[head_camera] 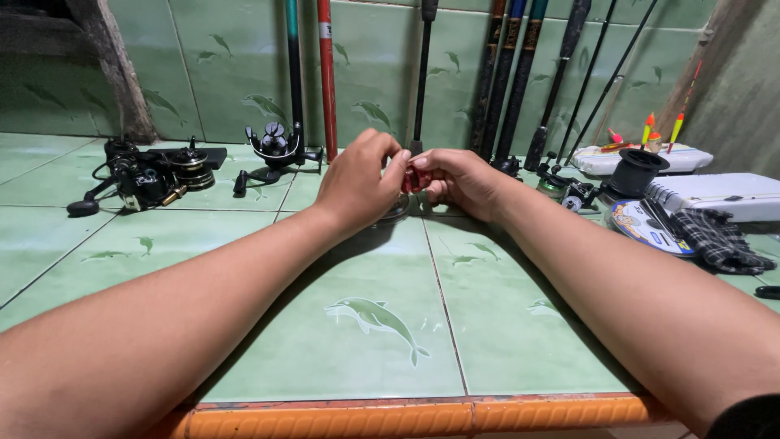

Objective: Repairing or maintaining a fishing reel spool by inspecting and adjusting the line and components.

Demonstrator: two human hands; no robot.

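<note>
Both my hands meet over the far middle of the green tiled counter [366,325]. My left hand [357,183] and my right hand [459,179] pinch a small dark red reel part [416,177] between their fingertips. A clear round piece [398,213] shows just under my left hand, mostly hidden. Several fishing rods [520,73] lean upright on the tiled wall right behind my hands.
Two black fishing reels lie at the back left, one [154,175] and another [272,150]. On the right sit a black line spool [638,171], a disc-shaped pack [646,223], a checked cloth [719,240], white tackle boxes [715,193] and bright floats [650,130]. An orange edge [406,416] borders the counter front.
</note>
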